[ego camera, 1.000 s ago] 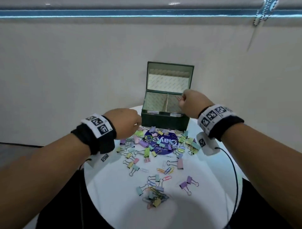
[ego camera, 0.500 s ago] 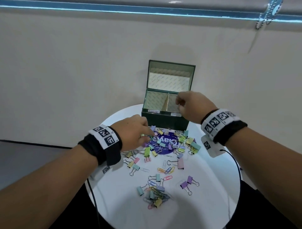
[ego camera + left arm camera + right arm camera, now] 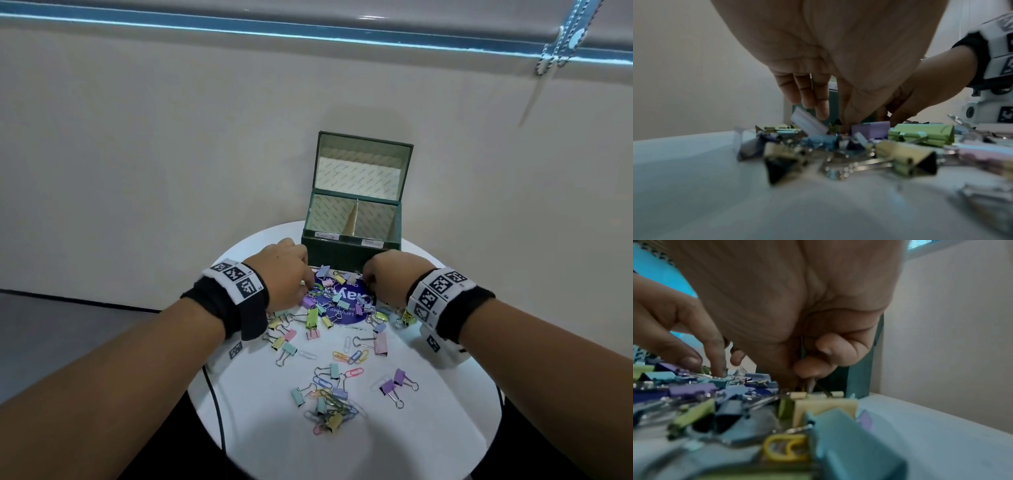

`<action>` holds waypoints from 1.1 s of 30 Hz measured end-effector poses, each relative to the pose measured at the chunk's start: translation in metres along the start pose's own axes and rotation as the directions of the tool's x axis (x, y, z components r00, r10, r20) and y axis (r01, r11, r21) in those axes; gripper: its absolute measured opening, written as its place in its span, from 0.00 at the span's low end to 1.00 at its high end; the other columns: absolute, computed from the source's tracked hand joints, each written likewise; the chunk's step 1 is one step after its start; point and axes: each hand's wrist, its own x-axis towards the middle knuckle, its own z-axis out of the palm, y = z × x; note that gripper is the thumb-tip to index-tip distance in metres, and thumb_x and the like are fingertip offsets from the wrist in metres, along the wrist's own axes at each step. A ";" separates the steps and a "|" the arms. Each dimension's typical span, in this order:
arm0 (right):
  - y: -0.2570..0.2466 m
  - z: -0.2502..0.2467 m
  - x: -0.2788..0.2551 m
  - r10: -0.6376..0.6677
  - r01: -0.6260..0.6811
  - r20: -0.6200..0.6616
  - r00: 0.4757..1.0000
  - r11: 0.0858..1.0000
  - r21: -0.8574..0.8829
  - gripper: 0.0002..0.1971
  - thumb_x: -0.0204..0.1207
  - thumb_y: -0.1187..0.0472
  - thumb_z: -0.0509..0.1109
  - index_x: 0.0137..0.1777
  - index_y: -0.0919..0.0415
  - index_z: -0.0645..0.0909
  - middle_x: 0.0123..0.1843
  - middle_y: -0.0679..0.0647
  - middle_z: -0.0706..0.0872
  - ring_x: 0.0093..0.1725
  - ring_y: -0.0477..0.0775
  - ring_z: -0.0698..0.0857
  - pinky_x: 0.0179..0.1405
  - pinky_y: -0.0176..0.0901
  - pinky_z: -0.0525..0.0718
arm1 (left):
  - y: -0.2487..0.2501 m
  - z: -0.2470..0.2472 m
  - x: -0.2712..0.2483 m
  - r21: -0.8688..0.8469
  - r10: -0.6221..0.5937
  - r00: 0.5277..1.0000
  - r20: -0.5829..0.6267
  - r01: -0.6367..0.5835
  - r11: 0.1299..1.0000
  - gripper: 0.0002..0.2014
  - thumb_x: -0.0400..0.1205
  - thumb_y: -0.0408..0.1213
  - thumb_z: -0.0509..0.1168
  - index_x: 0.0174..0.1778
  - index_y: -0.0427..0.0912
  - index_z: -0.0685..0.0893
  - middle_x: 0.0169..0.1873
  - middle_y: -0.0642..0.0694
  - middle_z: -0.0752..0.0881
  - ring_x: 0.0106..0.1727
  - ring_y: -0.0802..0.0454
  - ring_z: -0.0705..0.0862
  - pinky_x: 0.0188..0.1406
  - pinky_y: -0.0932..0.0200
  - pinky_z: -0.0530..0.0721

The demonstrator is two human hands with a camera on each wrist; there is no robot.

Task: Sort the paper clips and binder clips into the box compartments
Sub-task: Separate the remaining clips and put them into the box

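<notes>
Both hands, left hand and right hand, are down in the clips, fingers curled; what they pinch, can't tell. Box sits just beyond. Take one type per grab, lift clear of tangled wire.

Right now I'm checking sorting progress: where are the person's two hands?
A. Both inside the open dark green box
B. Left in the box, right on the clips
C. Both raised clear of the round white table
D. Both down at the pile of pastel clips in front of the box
D: the left hand and right hand both reach into the pastel clips in front of the open dark green box, whose visible inner walls show no hand.
</notes>
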 end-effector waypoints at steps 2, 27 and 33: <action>0.001 -0.004 -0.005 -0.009 0.009 -0.005 1.000 0.999 0.040 0.11 0.81 0.60 0.65 0.57 0.48 0.86 0.50 0.48 0.87 0.48 0.53 0.85 0.49 0.43 0.87 | 0.001 -0.001 0.000 0.003 0.003 1.000 0.013 -0.003 1.000 0.12 0.85 0.51 0.63 0.61 0.62 0.88 0.55 0.55 0.77 0.61 0.52 0.72 0.63 0.51 0.75; -0.037 0.015 -0.083 -0.317 0.299 0.109 0.942 0.942 0.155 0.02 0.75 0.56 0.68 0.43 0.47 0.78 0.42 0.47 0.86 0.41 0.49 0.81 0.42 0.49 0.86 | 0.002 -0.002 0.009 -0.001 0.001 1.000 0.014 -0.001 1.000 0.05 0.80 0.50 0.71 0.48 0.58 0.91 0.52 0.58 0.78 0.59 0.52 0.72 0.59 0.50 0.78; -0.026 -0.006 -0.074 -0.334 0.309 0.032 0.942 0.900 0.308 0.05 0.76 0.60 0.68 0.39 0.50 0.78 0.33 0.45 0.80 0.31 0.43 0.75 0.34 0.38 0.77 | 0.003 0.002 0.008 0.023 0.050 0.997 -0.063 -0.049 0.999 0.05 0.82 0.47 0.65 0.43 0.55 0.85 0.47 0.54 0.78 0.54 0.51 0.74 0.54 0.55 0.78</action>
